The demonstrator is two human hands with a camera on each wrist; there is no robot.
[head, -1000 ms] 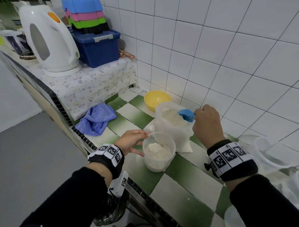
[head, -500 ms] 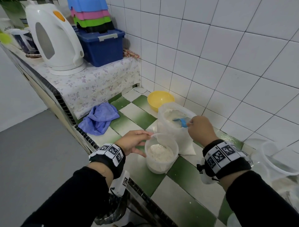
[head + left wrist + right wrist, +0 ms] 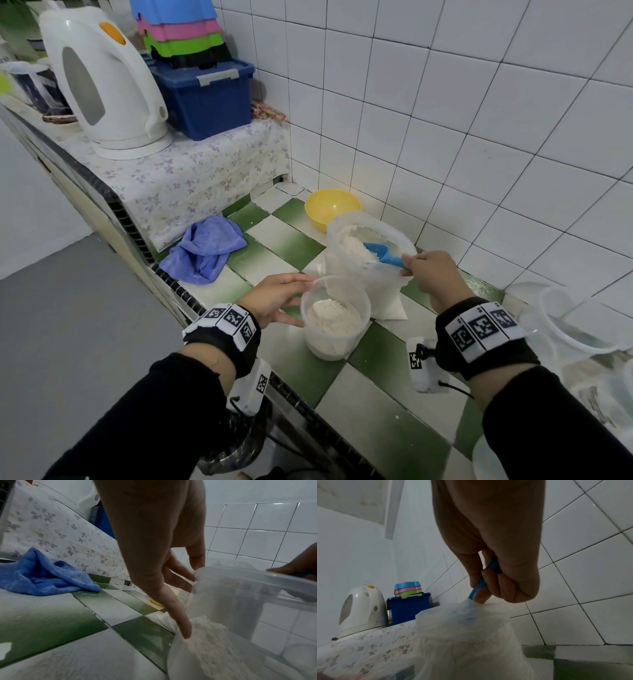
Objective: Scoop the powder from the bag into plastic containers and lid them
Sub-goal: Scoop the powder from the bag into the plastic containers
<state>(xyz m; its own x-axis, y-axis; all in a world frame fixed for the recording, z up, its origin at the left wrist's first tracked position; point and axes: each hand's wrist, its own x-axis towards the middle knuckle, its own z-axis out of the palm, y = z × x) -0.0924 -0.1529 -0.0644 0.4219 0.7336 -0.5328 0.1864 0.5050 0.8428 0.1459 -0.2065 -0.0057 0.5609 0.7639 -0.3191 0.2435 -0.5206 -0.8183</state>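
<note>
An open clear plastic bag (image 3: 368, 270) of white powder stands on the green and white tiled counter. My right hand (image 3: 433, 270) grips the handle of a blue scoop (image 3: 382, 254), whose bowl is dug into the powder inside the bag; the grip shows in the right wrist view on the blue scoop handle (image 3: 482, 582). In front of the bag sits a round clear container (image 3: 335, 317), partly filled with powder. My left hand (image 3: 279, 299) rests against the container's left side with straight fingers (image 3: 180, 616), steadying the container (image 3: 240, 601).
A yellow bowl (image 3: 332, 207) sits behind the bag by the tiled wall. A blue cloth (image 3: 203, 250) lies to the left. A white kettle (image 3: 102, 82) and blue bin (image 3: 205, 99) stand on a raised shelf. Empty clear containers (image 3: 575, 325) stand at right. The counter edge (image 3: 191, 301) runs by my left wrist.
My right hand has lowered the scoop from above the bag's mouth and pushed its bowl down into the powder. My left hand stays at the container's side.
</note>
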